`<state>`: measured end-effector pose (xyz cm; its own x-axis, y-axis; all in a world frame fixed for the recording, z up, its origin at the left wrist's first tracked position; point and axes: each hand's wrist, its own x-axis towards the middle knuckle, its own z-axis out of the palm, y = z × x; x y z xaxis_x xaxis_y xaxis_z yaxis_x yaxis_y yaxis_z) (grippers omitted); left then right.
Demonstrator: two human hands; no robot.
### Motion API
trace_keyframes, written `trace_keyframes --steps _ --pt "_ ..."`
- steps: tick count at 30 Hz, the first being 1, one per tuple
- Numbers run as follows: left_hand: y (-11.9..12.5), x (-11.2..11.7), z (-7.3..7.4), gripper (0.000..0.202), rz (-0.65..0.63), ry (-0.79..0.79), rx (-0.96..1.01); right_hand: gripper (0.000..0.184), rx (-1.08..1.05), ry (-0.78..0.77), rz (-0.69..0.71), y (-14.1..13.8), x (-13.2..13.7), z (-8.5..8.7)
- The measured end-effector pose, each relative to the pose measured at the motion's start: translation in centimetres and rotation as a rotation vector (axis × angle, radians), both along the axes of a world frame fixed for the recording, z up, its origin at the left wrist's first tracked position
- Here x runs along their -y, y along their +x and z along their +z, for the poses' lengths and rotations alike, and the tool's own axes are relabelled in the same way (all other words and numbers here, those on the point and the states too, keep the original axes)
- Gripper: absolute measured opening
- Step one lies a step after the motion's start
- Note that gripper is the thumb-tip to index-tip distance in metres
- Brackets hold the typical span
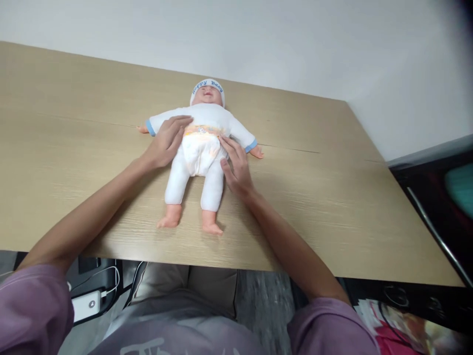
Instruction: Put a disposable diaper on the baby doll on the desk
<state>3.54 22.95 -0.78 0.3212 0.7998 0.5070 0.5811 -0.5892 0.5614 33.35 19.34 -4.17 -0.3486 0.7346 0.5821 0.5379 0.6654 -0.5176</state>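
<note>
A baby doll (pixel 213 111) lies on its back on the wooden table, its head toward the wall and its feet toward me. It wears a white outfit with blue cuffs and a white cap (pixel 198 90) with blue lettering. Around its hips sits a diaper (pixel 200 153) with an orange patterned waistband. My left hand (pixel 170 140) rests along the doll's side at the waist, fingers stretched out. On the other side, my right hand (pixel 236 165) touches the diaper's edge near the hip, with the fingers extended and the thumb apart.
The wooden table (pixel 314 197) reaches back to a white wall (pixel 258 39). Below its front edge at left is a white power bank (pixel 86 305) with a cable. Dark furniture stands beyond the right edge, and colourful items (pixel 402 320) lie low at right.
</note>
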Motion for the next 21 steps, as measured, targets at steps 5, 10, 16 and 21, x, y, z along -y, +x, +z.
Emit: trace_keyframes --steps 5,10,16,21 --pt "-3.2 0.2 -3.3 0.062 0.121 -0.121 0.066 0.062 -0.009 -0.009 -0.060 -0.5 0.3 0.9" --pt "-1.7 -1.0 -4.1 0.061 0.064 -0.324 0.400 0.047 -0.075 0.041 -0.129 -2.3 0.2 3.1" --pt "-2.1 -1.9 -4.4 0.038 0.111 -0.339 0.435 0.031 -0.022 0.048 -0.132 -5.6 -1.0 6.2" --pt "-3.9 -0.7 -4.4 0.027 0.372 -0.122 0.115 0.024 0.096 0.067 -0.010 -8.0 -3.3 7.3"
